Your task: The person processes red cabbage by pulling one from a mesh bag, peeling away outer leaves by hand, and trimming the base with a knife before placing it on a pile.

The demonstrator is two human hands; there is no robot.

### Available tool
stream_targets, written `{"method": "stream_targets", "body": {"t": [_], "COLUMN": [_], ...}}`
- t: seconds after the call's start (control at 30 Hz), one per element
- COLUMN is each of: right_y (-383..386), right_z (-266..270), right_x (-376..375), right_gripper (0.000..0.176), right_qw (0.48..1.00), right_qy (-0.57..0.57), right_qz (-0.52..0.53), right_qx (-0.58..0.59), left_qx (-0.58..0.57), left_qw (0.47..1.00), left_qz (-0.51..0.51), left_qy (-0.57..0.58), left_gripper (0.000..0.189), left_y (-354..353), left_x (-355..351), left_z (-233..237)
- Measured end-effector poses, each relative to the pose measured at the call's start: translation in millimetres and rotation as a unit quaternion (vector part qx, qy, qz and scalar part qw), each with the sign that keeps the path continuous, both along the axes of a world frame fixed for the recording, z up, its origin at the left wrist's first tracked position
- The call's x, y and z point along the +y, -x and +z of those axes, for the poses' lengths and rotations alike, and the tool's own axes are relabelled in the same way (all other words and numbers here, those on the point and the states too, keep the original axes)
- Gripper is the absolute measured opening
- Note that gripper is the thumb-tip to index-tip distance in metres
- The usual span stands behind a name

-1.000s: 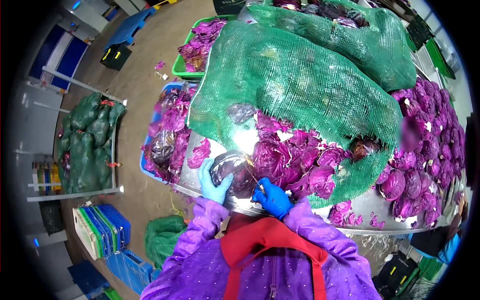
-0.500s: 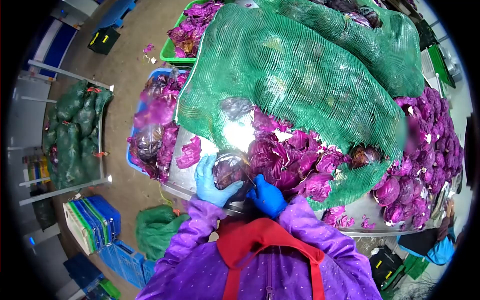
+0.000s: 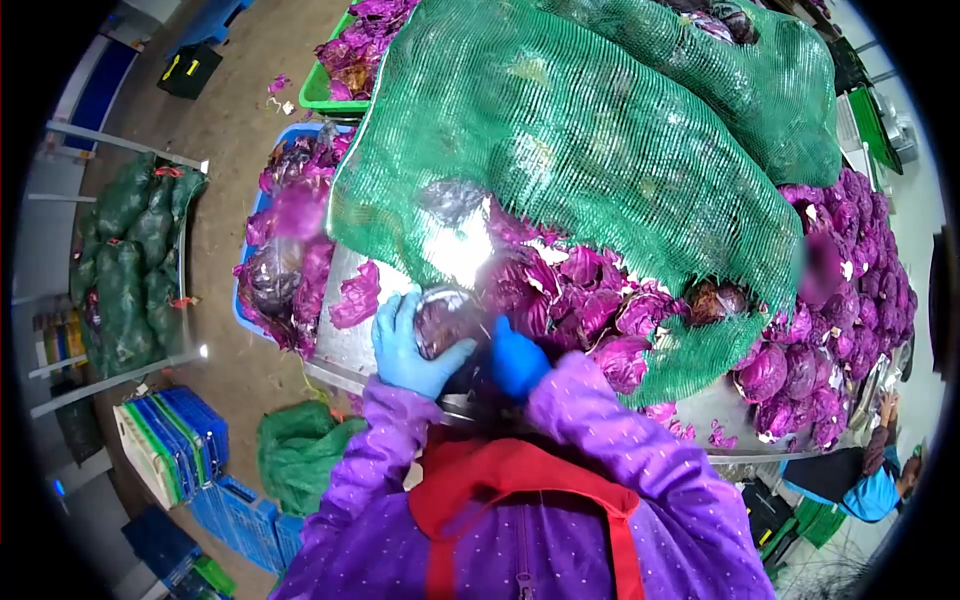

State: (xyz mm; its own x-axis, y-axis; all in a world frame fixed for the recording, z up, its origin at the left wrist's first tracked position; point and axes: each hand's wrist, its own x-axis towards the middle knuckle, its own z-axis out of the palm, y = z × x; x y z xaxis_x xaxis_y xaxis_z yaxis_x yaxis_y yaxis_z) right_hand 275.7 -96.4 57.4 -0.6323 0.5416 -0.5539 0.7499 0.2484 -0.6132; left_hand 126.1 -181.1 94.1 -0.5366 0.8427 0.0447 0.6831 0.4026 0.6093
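Observation:
My left hand (image 3: 408, 345), in a light blue glove, is wrapped round the left side of a dark red cabbage (image 3: 448, 318) at the table's near edge. Just right of that head is my right hand (image 3: 520, 358), in a darker blue glove and closed; motion smears it. A thin blade, seen at its fingers a moment earlier, suggests a small knife in its grip. Loose purple leaves (image 3: 575, 290) lie beyond both hands. Over them spreads a big green mesh sack (image 3: 590, 140) with cabbages inside.
Trimmed red cabbages (image 3: 850, 290) are heaped at the right. To the left stand a blue crate (image 3: 243, 300) and a green crate (image 3: 312, 95), both filled with leaves. Full mesh sacks (image 3: 125, 270) rest on a cart farther left. Another person's blue sleeve (image 3: 870, 497) shows at lower right.
The whole view has shifted slightly, moving things left. My right hand has moved a little up against the cabbage's right side and blurred; my left hand keeps its hold.

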Motion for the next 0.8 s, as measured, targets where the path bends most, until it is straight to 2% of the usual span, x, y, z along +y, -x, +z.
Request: {"method": "stream_targets", "body": {"t": [0.07, 0.23, 0.27, 0.33, 0.47, 0.5, 0.53, 0.57, 0.63, 0.67, 0.7, 0.73, 0.8], "right_y": [15, -1, -14, -7, 25, 28, 19, 19, 13, 8, 2, 3, 0], "right_z": [-15, 12, 20, 11, -69, -70, -54, -72, -32, -19, -26, -29, -22], "right_x": [11, -1, -6, -8, -2, 1, 3, 0, 7, 8, 8, 14, 23], "right_gripper": [0.034, 0.030, 0.032, 0.030, 0.035, 0.037, 0.040, 0.052, 0.056, 0.058, 0.056, 0.062, 0.057], "right_qw": [0.998, 0.997, 0.998, 0.998, 0.995, 0.995, 0.997, 0.996, 0.976, 0.949, 0.922, 0.909, 0.905], "right_qy": [0.019, 0.068, 0.030, 0.039, 0.019, 0.019, 0.029, 0.034, 0.190, 0.270, 0.319, 0.359, 0.390], "right_qz": [0.003, -0.024, -0.039, -0.041, -0.049, -0.045, 0.012, 0.000, -0.100, -0.144, -0.163, -0.137, -0.116], "right_qx": [-0.061, -0.032, 0.024, -0.021, -0.091, -0.093, -0.073, -0.077, 0.026, 0.076, 0.147, 0.162, 0.126], "left_qx": [0.019, 0.003, 0.004, -0.001, 0.018, 0.008, -0.018, -0.041, -0.074, -0.073, -0.069, -0.068, -0.059], "left_qw": [0.999, 0.999, 0.999, 0.999, 0.999, 0.999, 0.999, 0.999, 0.997, 0.996, 0.995, 0.993, 0.991], "left_qz": [0.024, -0.007, 0.000, 0.015, 0.000, 0.002, 0.000, -0.002, -0.016, -0.047, -0.043, -0.038, -0.024], "left_qy": [0.027, 0.042, 0.039, 0.035, 0.051, 0.054, 0.042, 0.027, -0.006, -0.035, -0.064, -0.090, -0.115], "left_gripper": [0.093, 0.087, 0.087, 0.087, 0.086, 0.084, 0.084, 0.083, 0.082, 0.086, 0.090, 0.094, 0.096], "left_y": [-4, -2, -1, -3, -1, 2, 2, 8, 24, 31, 33, 32, 26], "left_x": [5, 4, 4, 5, 10, 8, 4, 2, -8, -19, -28, -37, -49], "left_z": [5, 12, 11, 6, 16, 14, 12, 11, 0, -4, -12, -15, -21]}}
